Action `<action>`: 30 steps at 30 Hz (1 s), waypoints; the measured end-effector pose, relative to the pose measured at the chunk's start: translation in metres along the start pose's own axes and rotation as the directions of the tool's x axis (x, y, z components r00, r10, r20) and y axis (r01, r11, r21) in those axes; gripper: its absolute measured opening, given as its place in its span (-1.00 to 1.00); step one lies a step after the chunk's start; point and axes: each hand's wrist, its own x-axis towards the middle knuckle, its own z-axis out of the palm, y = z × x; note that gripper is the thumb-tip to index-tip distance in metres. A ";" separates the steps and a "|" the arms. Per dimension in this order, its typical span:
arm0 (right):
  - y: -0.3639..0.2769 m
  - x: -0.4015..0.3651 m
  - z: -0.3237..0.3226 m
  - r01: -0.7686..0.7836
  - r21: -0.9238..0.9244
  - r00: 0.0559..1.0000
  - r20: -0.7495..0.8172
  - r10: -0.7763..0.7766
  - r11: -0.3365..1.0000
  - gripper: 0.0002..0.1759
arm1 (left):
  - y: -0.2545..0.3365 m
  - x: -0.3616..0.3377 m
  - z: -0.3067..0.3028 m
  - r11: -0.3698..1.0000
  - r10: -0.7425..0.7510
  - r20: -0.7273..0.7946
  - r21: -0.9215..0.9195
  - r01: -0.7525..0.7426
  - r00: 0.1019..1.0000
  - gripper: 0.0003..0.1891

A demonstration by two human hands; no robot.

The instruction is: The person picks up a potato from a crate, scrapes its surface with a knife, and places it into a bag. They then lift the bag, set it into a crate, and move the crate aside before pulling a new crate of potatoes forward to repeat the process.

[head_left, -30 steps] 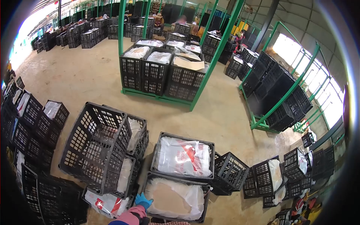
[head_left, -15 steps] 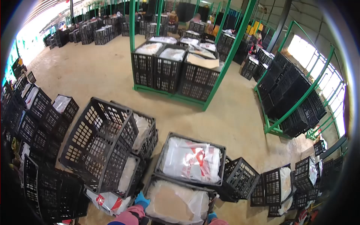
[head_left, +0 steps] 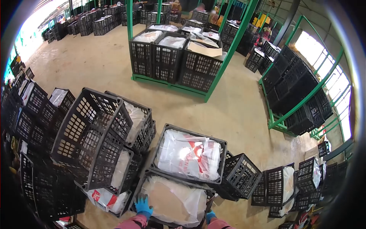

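Note:
My left hand (head_left: 143,207), in a blue glove, lies with fingers spread at the left edge of a black plastic crate. That crate holds a brown cardboard sheet (head_left: 166,199) with translucent plastic film (head_left: 195,202) around it. At the crate's right side is my right hand (head_left: 210,217), also blue-gloved, its fingers mostly hidden. Just beyond stands another black crate (head_left: 223,162), containing a white plastic bag (head_left: 179,162) with red print. To the left, a tilted, bare-bottomed crate (head_left: 98,163) rests on filled crates.
A green metal rack (head_left: 167,84) holding filled crates stands ahead. Another green rack (head_left: 277,128) with stacked black crates is at right. An upright crate (head_left: 244,177) leans beside the bagged one. More crates (head_left: 280,187) line both sides. People sit far back.
The view has shifted slightly, so the surroundings sit higher and further left. My left hand has come inward over the near crate's left edge, fingers now spread. More of my right glove shows.

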 end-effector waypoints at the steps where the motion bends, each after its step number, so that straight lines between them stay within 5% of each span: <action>1: 0.001 0.002 -0.002 -0.004 0.002 1.000 0.002 0.004 1.000 -0.53 | -0.002 -0.009 0.009 0.991 -0.076 -0.021 -0.109 0.073 0.997 -0.04; 6: -0.001 0.012 -0.005 -0.012 -0.024 1.000 0.011 0.013 1.000 -0.54 | -0.017 0.021 -0.007 0.863 -0.395 -0.150 -0.397 0.311 0.906 -0.06; 13: -0.004 0.018 -0.008 -0.009 -0.048 1.000 0.022 0.011 0.999 -0.55 | -0.070 0.100 0.020 0.788 -0.304 0.173 -0.507 0.349 0.937 -0.41; 20: 0.000 0.021 -0.004 0.040 -0.093 0.999 0.028 -0.038 0.995 -0.56 | -0.092 0.119 0.060 0.720 -0.140 0.141 -0.665 0.199 0.980 -0.45; 22: 0.001 0.017 -0.005 0.063 -0.112 0.998 0.032 -0.060 0.992 -0.56 | -0.082 0.116 0.053 0.801 -0.215 0.113 -0.548 0.242 0.970 -0.58; 30: 0.047 -0.013 -0.020 0.112 -0.234 0.991 0.095 -0.092 0.966 -0.57 | -0.069 -0.005 0.025 0.761 -0.232 0.047 -0.614 0.211 0.972 -0.58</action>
